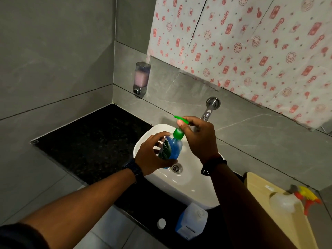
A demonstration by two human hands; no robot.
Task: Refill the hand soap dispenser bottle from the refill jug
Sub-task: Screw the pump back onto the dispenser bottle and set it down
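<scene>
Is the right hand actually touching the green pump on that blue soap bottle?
Touching. The head view shows the right hand pinching the green pump, thumb over its spout, while the left hand holds the blue soap bottle.

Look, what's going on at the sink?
A person holds the blue Dettol soap bottle over the white sink with the left hand, while the right hand grips its green pump top. The refill jug stands on the dark counter nearer the person, with a white cap lying beside it.
</scene>
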